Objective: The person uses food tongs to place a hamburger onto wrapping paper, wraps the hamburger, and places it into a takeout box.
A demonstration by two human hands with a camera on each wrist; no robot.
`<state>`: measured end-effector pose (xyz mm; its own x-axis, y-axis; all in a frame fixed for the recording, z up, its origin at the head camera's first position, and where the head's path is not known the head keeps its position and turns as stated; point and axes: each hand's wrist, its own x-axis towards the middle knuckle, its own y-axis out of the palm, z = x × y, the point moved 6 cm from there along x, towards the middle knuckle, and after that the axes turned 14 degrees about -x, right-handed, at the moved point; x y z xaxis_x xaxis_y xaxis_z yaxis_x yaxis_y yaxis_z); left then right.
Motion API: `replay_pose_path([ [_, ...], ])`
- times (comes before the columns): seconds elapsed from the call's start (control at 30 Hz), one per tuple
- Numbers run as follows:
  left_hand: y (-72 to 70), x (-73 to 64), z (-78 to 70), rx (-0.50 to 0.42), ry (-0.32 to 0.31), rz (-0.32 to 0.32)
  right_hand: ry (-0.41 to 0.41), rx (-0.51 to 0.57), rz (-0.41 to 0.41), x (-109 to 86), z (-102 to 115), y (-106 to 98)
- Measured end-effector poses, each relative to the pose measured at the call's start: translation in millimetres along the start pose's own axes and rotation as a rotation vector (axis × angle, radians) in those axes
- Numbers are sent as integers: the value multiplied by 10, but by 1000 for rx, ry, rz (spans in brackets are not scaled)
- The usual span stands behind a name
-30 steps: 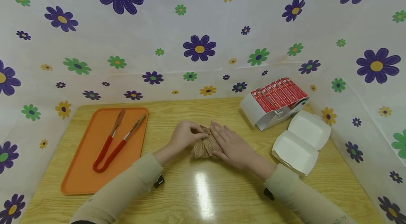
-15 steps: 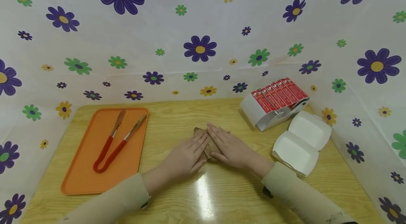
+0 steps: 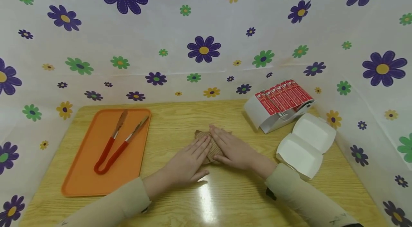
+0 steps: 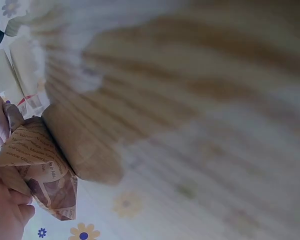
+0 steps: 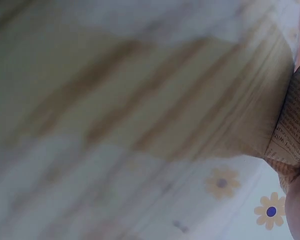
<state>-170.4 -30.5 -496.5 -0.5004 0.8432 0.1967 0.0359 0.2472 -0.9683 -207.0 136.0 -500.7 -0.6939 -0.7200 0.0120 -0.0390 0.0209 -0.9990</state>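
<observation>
A small parcel of brown printed wrapping paper (image 3: 211, 150) lies on the wooden table between both hands, its folded corners sticking out at the far side. My left hand (image 3: 186, 162) rests flat on the parcel's left part with straight fingers, the thumb apart on the near side. From the other side my right hand (image 3: 236, 152) presses on it, fingers straight and slanted up to the left. In the left wrist view the paper (image 4: 37, 150) shows its printed text and folded end. Whatever is inside the paper is hidden.
An orange tray (image 3: 80, 169) at the left bears red-handled tongs (image 3: 109, 153). Toward the back right stands a white holder (image 3: 260, 114) with several red packets (image 3: 283, 94). Beside it lies an opened white clamshell box (image 3: 300, 152). A flowered sheet (image 3: 161, 34) surrounds the table.
My left hand has gone from pinching the paper's edge to lying flat on it, its thumb now spread away. The right hand stays on the paper, nearly in place.
</observation>
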Motion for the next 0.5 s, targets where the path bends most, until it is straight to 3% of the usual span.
replay_pose_path([
  [0.2,20,-53,-29,31,4,9,-27,51,3,29,31,-6],
  [0.3,26,-64,-45,19,-7,20,-6,129,-9,20,20,-40],
  [0.5,22,-55,-66,35,-22,49,127,268,-163,-24,-118,-288],
])
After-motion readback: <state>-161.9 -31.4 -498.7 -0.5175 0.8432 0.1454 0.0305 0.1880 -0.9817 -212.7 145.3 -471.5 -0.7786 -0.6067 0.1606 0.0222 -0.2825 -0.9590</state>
